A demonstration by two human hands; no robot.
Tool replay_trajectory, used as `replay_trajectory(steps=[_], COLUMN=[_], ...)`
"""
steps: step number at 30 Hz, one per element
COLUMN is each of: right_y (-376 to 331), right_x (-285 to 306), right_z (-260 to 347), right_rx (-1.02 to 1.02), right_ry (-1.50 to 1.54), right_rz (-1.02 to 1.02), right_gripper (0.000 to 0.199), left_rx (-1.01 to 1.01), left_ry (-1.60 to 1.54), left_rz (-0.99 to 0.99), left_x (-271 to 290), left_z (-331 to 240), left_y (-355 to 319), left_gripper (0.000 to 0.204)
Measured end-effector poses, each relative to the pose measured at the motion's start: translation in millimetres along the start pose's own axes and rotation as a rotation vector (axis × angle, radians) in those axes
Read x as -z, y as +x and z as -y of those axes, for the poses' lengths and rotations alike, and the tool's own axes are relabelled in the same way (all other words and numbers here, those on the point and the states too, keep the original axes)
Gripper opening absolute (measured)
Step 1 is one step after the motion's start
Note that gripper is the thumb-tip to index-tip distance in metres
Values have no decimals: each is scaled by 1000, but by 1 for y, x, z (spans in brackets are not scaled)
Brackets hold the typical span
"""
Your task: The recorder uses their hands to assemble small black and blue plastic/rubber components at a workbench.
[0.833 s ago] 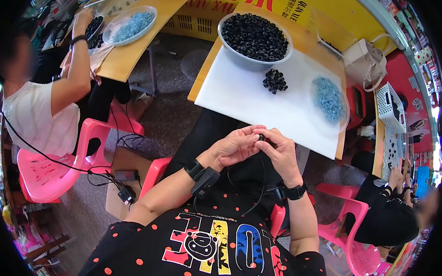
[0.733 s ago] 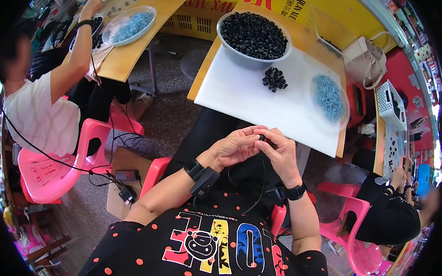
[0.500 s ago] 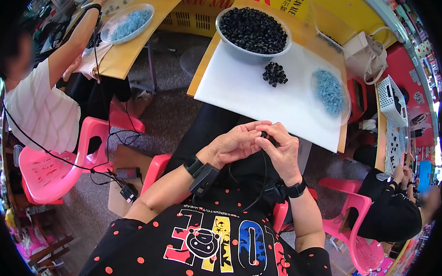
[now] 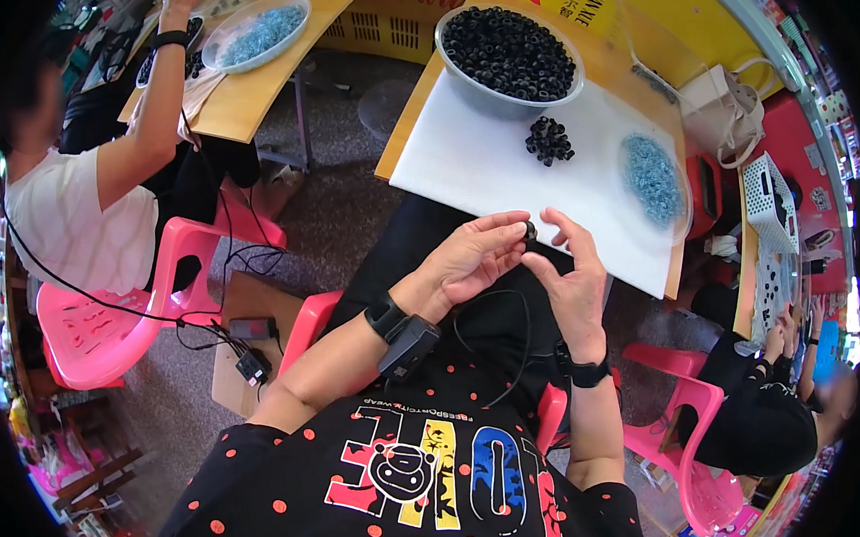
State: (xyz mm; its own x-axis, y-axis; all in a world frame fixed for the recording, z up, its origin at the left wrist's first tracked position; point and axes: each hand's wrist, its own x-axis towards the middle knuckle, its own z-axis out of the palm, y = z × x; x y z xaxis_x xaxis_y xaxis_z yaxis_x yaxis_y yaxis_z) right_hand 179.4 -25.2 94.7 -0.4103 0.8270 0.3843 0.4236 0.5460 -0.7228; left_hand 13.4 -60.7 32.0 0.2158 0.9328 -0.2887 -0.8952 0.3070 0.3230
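My left hand (image 4: 468,259) pinches a small black ring (image 4: 530,230) between thumb and fingertips, just in front of the white board's (image 4: 483,161) near edge. My right hand (image 4: 570,282) is beside it, fingers spread, index tip close to the ring. Farther out on the board lie a small heap of black rings (image 4: 548,140), a grey bowl (image 4: 509,44) full of black rings, and a clear dish of blue pieces (image 4: 652,176).
A person in a white top (image 4: 73,217) sits on a pink chair (image 4: 116,321) at left, reaching to another table with a dish of blue pieces (image 4: 257,31). Another person in black (image 4: 763,417) sits at right. A white basket (image 4: 771,206) stands beyond.
My hands have risen slightly toward the board's edge and my right fingers have opened away from the ring. The person at left has stretched an arm farther onto their table.
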Motion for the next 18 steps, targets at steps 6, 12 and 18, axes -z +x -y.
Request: replay_trajectory(steps=[6, 12, 18], right_y=[-4, -7, -10], right_x=[-4, -5, -10], right_z=[-9, -12, -18], right_rx=[181, 224, 281], right_ry=[-279, -367, -443], right_rz=[84, 134, 113], right_gripper=[18, 16, 18], left_rx=[-32, 11, 4], left_ry=[47, 97, 164], left_rz=[-125, -153, -152], left_x=[-9, -11, -3], left_z=[1, -2, 3], left_y=[-3, -7, -3], left_gripper=[21, 18, 17])
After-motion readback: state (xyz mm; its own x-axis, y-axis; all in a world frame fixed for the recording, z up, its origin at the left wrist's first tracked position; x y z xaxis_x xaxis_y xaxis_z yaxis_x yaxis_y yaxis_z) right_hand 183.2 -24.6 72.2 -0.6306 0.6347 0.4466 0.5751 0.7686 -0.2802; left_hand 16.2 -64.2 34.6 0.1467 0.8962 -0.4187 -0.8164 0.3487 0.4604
